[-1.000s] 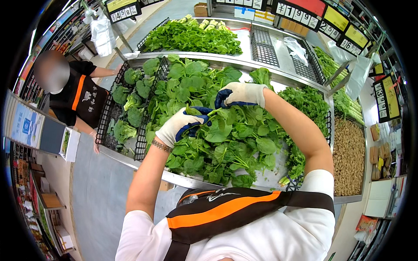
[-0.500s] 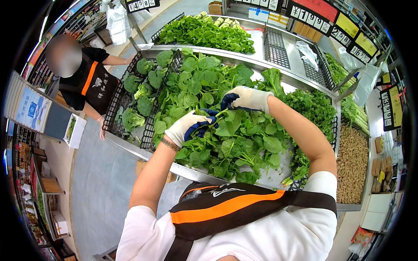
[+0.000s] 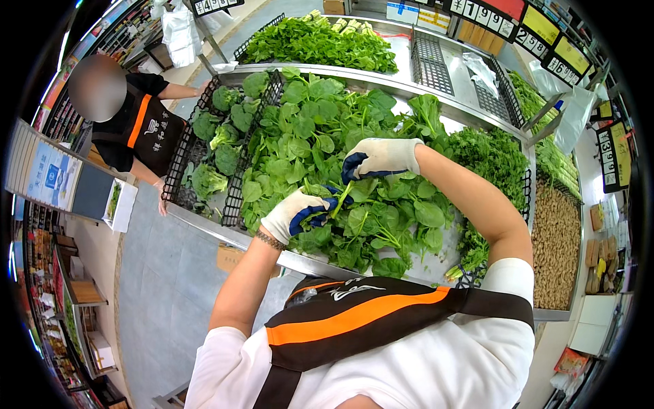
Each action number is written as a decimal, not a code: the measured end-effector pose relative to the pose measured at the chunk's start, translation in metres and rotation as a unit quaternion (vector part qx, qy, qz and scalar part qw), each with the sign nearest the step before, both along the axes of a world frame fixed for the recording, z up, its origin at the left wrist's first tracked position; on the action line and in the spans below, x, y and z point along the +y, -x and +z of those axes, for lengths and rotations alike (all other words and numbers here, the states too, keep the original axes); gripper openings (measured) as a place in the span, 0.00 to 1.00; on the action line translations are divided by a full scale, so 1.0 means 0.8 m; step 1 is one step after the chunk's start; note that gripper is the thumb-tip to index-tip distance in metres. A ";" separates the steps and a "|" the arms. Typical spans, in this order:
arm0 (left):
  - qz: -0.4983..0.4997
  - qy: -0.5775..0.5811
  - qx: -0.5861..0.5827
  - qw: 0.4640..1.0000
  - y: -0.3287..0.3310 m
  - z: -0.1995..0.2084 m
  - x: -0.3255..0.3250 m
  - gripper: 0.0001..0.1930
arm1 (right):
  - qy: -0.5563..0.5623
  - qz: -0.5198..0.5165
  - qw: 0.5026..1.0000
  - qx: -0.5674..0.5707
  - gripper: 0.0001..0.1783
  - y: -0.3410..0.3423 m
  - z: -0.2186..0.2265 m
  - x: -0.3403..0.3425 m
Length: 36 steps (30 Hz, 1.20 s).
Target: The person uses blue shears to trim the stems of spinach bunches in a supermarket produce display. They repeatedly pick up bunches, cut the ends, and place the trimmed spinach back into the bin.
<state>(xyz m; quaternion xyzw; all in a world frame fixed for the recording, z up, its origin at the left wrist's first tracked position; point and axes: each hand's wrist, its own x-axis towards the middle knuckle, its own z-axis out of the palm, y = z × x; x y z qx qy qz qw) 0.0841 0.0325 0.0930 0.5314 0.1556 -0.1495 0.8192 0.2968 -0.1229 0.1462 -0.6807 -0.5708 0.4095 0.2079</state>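
Observation:
A heap of spinach-like leafy greens [image 3: 293, 126] fills the middle of the metal display counter. Over its near part, my left hand [image 3: 298, 213], in a white glove with blue palm and fingers, is closed round the lower part of a green stalk [image 3: 338, 206]. My right hand [image 3: 381, 159], gloved the same way, arches above it and to the right. Its blue fingertips pinch the stalk's upper end. The left fingertips are partly hidden behind the stalk and leaves.
Black crates of broccoli [image 3: 227, 160] stand left of the heap, where a co-worker [image 3: 146, 126] rests both hands on the crate and counter edge. Feathery greens [image 3: 487, 163] lie to the right, with peanuts [image 3: 555, 245] beyond. Celery [image 3: 327, 48] is at the back; price signs [image 3: 484, 17] hang above.
Both hands have shifted slightly, my left hand a little lower. The stalk between them now stands more upright, and the view has moved slightly.

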 end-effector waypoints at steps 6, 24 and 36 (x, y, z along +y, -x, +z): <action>-0.055 -0.001 0.005 0.998 0.005 0.003 -0.016 0.14 | 0.018 0.030 0.999 -0.025 0.15 0.018 0.013 -0.002; 0.014 0.253 -0.051 0.966 0.006 -0.059 -0.053 0.24 | -0.115 0.019 0.989 -0.093 0.11 0.009 0.009 -0.004; 0.124 0.069 -0.016 0.990 0.004 -0.044 -0.053 0.12 | -0.060 0.046 0.973 -0.217 0.15 0.021 0.022 -0.025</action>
